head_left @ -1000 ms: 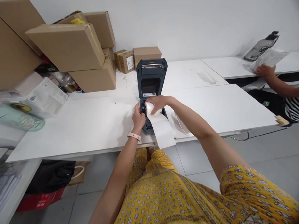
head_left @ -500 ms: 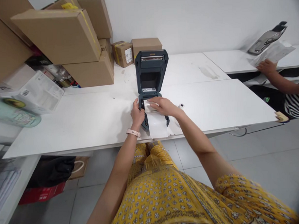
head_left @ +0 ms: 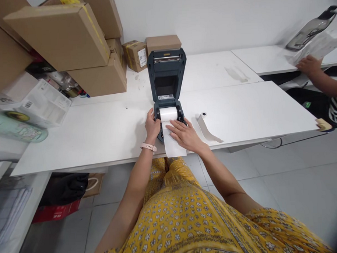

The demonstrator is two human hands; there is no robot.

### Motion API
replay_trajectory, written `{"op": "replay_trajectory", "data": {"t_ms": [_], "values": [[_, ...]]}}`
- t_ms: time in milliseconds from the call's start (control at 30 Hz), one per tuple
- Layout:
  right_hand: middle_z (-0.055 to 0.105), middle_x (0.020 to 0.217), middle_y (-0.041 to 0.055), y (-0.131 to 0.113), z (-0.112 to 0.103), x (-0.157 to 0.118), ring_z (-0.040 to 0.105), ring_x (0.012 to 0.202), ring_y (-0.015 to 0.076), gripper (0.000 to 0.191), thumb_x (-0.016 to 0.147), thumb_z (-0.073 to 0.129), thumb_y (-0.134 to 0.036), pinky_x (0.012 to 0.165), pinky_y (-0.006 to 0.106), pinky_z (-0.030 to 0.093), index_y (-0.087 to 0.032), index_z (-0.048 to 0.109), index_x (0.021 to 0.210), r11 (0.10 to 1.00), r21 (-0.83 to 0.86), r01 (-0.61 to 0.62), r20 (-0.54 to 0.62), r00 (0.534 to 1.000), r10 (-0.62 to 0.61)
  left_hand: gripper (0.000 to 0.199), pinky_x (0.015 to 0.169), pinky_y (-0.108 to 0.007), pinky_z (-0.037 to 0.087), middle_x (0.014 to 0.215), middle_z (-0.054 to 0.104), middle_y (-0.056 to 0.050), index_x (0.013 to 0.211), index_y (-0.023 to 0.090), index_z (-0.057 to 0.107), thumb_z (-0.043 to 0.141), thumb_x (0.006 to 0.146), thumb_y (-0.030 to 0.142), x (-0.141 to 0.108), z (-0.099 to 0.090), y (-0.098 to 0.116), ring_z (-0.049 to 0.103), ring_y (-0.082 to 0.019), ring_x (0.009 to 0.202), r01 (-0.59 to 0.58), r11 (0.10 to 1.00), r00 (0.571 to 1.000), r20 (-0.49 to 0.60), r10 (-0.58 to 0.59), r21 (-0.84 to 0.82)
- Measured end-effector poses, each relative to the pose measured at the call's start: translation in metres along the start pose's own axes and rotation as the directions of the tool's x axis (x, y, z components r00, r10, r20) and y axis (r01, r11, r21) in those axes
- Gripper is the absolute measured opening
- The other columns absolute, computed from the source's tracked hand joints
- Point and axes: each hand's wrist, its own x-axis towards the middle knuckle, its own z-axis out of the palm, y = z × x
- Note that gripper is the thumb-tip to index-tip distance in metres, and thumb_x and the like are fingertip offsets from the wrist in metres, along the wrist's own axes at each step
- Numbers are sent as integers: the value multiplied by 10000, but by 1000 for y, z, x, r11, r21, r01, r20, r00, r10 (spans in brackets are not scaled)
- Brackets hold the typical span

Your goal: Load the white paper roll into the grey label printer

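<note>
One paper roll (head_left: 168, 114) is being held inside the lid-up printer (head_left: 167, 90), its strip (head_left: 172, 150) being touched by the flat, outstretched right hand (head_left: 185, 136). The printer's left edge is being gripped by the left hand (head_left: 152, 127). Right of the printer, a thinner roll (head_left: 204, 126) is being supported by the table (head_left: 248, 116).

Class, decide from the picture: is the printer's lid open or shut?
Open: the lid stands raised at the back of the printer, leaving the white roll inside exposed.
</note>
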Motion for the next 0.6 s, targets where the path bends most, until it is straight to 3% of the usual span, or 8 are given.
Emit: {"op": "replay_trajectory", "data": {"t_ms": [167,600], "values": [[504,1625,74,2,-2,-4,489,1497,297,448,1108,357,-393,1273,617,232,-312,565,1497,999,38,5,-7,1000,-5,781,1231,-450,429,1440,682,-86,1507,224,492,602,755,49,3,1,-5,608,-256,1387,-11,1000,1000,14,11,-26],[506,1623,78,-4,-3,-11,481,1504,302,447,1106,368,-420,1273,625,230,-314,558,1496,999,35,4,-3,1000,-4,729,1234,-448,429,1437,674,-112,1488,198,509,627,780,69,3,1,-3,594,-267,1398,-2,999,1000,12,3,-47]]}}
